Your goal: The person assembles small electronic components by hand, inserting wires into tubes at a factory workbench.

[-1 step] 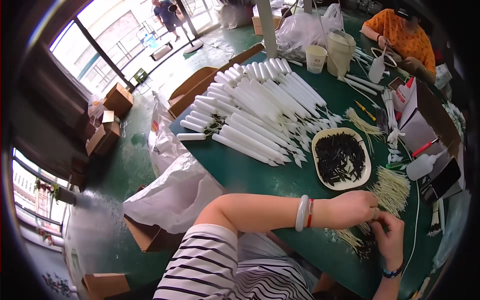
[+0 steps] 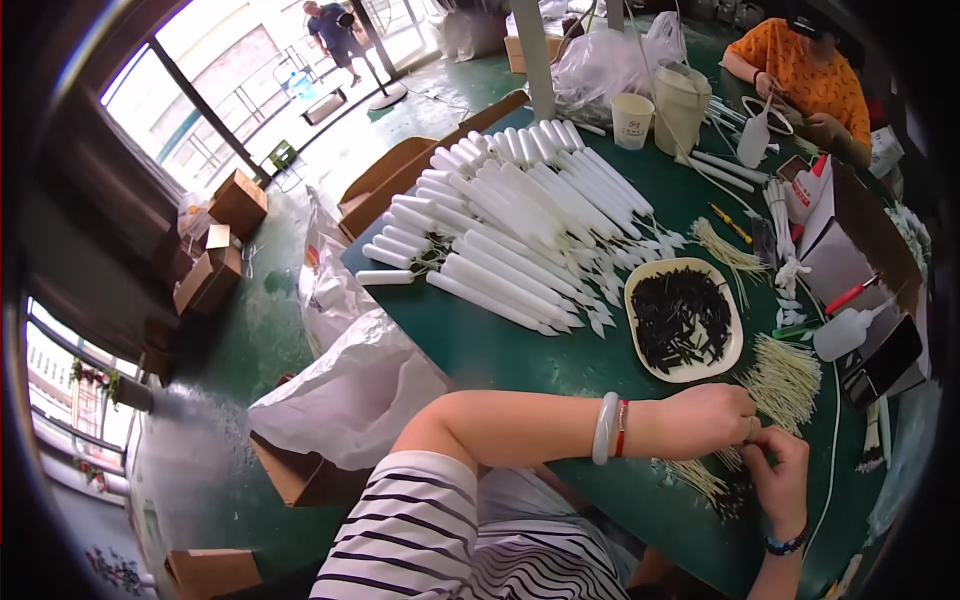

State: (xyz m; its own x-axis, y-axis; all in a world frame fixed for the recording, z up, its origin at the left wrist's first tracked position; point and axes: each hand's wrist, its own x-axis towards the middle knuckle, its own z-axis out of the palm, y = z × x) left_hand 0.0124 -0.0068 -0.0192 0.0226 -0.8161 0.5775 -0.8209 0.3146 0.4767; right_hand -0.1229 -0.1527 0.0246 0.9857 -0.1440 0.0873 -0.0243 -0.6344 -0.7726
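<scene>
My left hand (image 2: 705, 412), with a pale bangle and a red band at its wrist, is closed in a pinch. Its fingertips meet those of my right hand (image 2: 782, 475), also closed. Whatever lies between them is hidden or too small to make out. Just beyond the hands rests a bundle of thin cream wires (image 2: 783, 382). Below my left hand, more thin wires (image 2: 692, 482) with dark ends lie on the green table (image 2: 580, 385). A cream bowl (image 2: 737, 345) of short black pieces stands beyond my left wrist.
White candle-shaped sticks (image 2: 510, 270) with flame-like tips are heaped across the table. A white squeeze bottle (image 2: 842, 335), a black phone-like slab (image 2: 885, 360) and a cardboard box (image 2: 880, 240) stand at right. A person in orange (image 2: 805, 75) works at the far right. Plastic sheeting (image 2: 350, 390) hangs at left.
</scene>
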